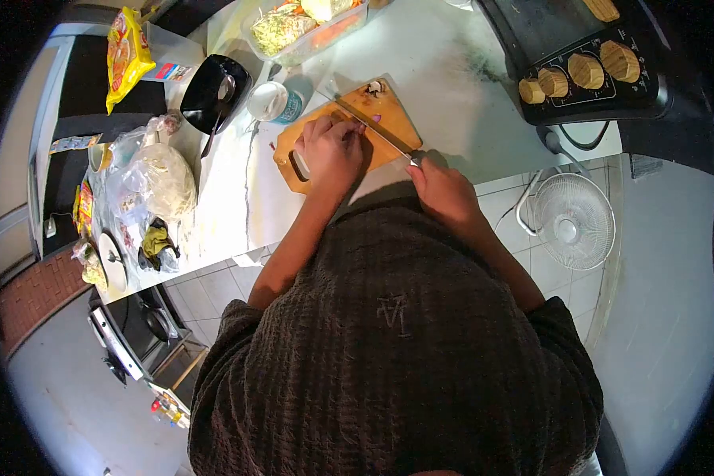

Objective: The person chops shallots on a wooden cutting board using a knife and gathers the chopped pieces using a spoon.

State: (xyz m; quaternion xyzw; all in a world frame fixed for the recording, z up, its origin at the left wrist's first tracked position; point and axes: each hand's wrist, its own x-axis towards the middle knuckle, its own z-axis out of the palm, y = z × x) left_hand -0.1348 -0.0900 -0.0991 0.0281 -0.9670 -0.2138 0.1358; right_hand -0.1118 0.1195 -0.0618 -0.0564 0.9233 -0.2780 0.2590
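Observation:
My right hand (444, 189) is closed around the handle of a kitchen knife (382, 132). Its blade lies slantwise over a wooden cutting board (398, 120), close to the fingertips of my left hand (330, 149). The left fingers are curled down on the board, pressing a small purplish piece that looks like shallot (360, 129), mostly hidden beneath them. Just past the blade lies another purple bit (377, 118). Whitish and dark scraps (374, 86) sit at the board's far end.
Beyond the board stand a clear cup (268, 101), a black bowl (194, 101) with a spoon, and a plastic container (300, 52) of cut vegetables. Plastic bags (163, 178) crowd the left side. A black appliance with wooden knobs (585, 71) occupies the right; a fan (573, 222) stands below.

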